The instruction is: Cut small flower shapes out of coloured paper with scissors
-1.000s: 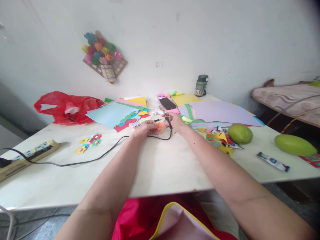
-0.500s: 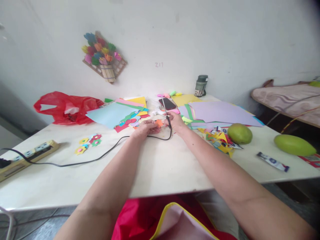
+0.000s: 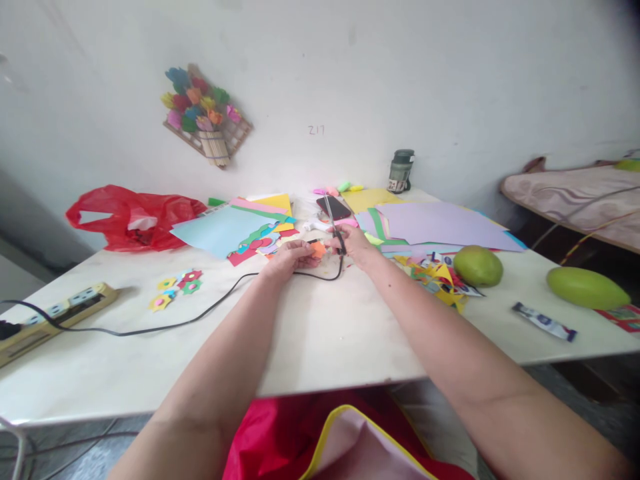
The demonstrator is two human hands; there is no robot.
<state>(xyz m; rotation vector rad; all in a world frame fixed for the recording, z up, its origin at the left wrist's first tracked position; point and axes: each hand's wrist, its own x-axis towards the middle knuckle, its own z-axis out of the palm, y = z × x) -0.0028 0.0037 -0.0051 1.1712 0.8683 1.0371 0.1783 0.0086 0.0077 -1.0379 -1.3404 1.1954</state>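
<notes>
against a plain white wall (image 3: 320, 67), a pale, smooth-topped counter (image 3: 320, 347) spans the scene. around its middle, the left hand (image 3: 286, 260) is pinched together on a small orange paper piece (image 3: 319, 251). just to the right, the right hand (image 3: 353, 244) is clamped on a slim metal tool with a black handle (image 3: 340, 243), pointing toward the far side. one large lilac paper sheet (image 3: 440, 223) lies at the right, one crumpled red plastic bag (image 3: 173, 208) at the far left.

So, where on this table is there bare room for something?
Bare tabletop shows between the left forearm and right forearm, and between the black cord and the near edge. It is crowded farther back, from red bag to lilac paper.
</notes>
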